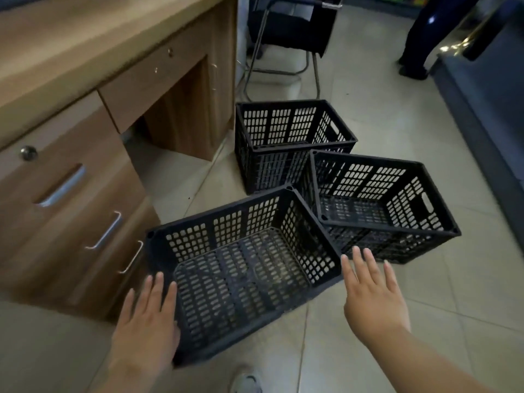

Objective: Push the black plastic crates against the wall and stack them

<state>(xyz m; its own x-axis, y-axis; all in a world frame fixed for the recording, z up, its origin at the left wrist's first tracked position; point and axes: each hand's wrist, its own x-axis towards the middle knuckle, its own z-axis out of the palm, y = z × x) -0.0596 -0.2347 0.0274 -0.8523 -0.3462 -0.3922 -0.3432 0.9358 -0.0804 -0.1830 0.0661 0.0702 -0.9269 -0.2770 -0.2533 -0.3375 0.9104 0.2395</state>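
Observation:
Three black perforated plastic crates stand on the tiled floor. The nearest crate (243,268) sits beside the desk drawers, its opening tipped toward me. A second crate (380,205) lies to the right, turned at an angle and touching the first. The far crate (286,137) stands upright by the desk's end panel. My left hand (147,321) is flat with fingers apart at the near crate's left corner. My right hand (371,290) hovers with spread fingers just off that crate's right corner. Neither hand holds anything.
A wooden desk (93,89) with drawers and metal handles fills the left. A black chair with a metal frame (289,38) stands behind the crates. A dark sofa edge (487,114) runs along the right. Another person's legs (416,38) are at top right. My shoe (246,382) is at the bottom.

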